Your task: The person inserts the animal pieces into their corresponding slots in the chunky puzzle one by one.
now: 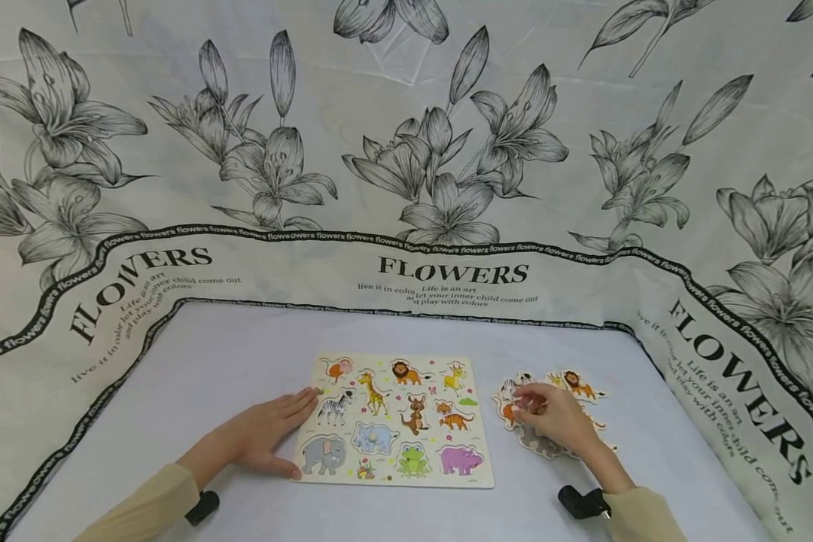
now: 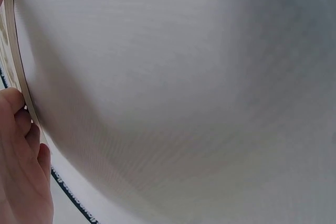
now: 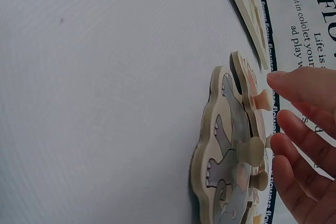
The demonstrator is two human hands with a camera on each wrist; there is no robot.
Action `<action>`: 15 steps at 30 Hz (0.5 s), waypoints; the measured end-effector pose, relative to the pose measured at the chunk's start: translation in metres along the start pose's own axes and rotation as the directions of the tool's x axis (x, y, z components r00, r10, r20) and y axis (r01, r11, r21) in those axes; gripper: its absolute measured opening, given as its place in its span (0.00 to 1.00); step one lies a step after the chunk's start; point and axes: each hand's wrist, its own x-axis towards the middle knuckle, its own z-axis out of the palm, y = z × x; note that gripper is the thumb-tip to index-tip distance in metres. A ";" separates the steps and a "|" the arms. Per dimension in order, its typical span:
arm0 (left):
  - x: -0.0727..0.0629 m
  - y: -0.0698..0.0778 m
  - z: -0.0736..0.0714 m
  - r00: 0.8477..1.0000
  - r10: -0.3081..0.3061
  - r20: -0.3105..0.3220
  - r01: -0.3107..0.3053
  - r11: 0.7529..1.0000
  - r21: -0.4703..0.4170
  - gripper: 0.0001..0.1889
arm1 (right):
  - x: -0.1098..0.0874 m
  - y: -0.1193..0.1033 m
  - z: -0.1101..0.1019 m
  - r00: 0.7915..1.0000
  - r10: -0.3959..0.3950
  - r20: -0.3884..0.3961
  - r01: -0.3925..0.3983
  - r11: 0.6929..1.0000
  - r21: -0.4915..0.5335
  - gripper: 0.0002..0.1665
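A wooden animal puzzle board (image 1: 485, 459) lies flat on the white-covered table. My left hand (image 1: 271, 433) rests along its left edge, fingers at the upper part and thumb near the lower corner; the left wrist view catches those fingers at the board's edge. To the board's right is a cluster of knobbed animal pieces, among them a lion piece (image 1: 579, 385) and a grey elephant piece (image 3: 223, 150). Over this cluster my right hand (image 1: 558, 418) reaches down near an orange piece (image 1: 508, 414). In the right wrist view its thumb and fingers are apart, close beside a wooden knob (image 3: 264, 99).
The white cloth (image 1: 244, 339) covers the table beneath board and pieces. A flower-printed fabric (image 1: 447, 278) rises behind and at both sides, with a dark lettered border. Black wrist mounts (image 1: 583, 502) sit under the forearms.
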 end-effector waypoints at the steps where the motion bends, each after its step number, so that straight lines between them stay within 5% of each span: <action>1: 0.000 0.000 0.000 1.000 0.000 -0.001 0.000 1.000 0.000 0.58 | 0.000 0.000 0.000 1.000 0.006 0.007 -0.006 1.000 0.001 0.14; 15: -0.002 0.000 -0.001 0.999 0.024 -0.043 -0.023 1.000 0.017 0.58 | 0.004 -0.001 0.004 0.999 0.036 0.032 -0.034 0.999 -0.036 0.13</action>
